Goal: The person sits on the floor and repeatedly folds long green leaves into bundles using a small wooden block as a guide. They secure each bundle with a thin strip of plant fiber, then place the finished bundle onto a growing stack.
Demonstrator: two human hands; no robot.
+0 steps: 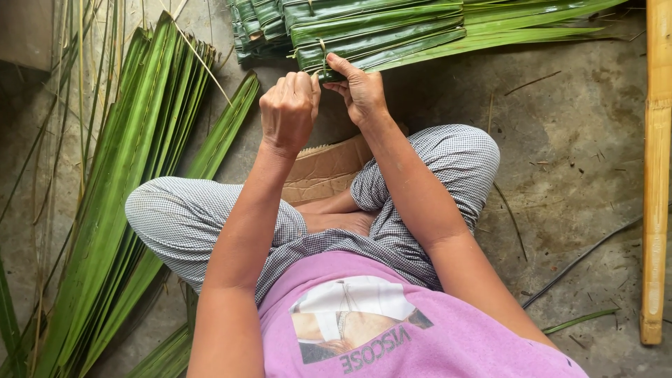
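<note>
Sitting: cross-legged on a grey concrete floor (581, 140), both arms stretched forward to a row of folded palm leaves (392, 31)
Left hand (288, 112): clenched into a fist, knuckles up, closed on something thin just beside the leaf row's near edge; too small to tell what exactly
Right hand (360, 87): pinching the near edge of the folded leaves between thumb and fingers, thumb laid over the top fold
Folded leaves: dark glossy green, overlapped in flat layers, lying across the top of the view, a thin pale strip (323, 47) pinned through them just above the right thumb
Loose leaves (133, 161): long green blades piled lengthwise on the floor at the left, beside the left knee, well apart from the hands
Cardboard (325, 171): brown piece lying flat under the forearms, in front of the crossed legs
Bamboo pole (656, 175): pale yellow, lying along the right edge, far from both hands
Cable (581, 260): thin, dark, on the floor at right
</note>
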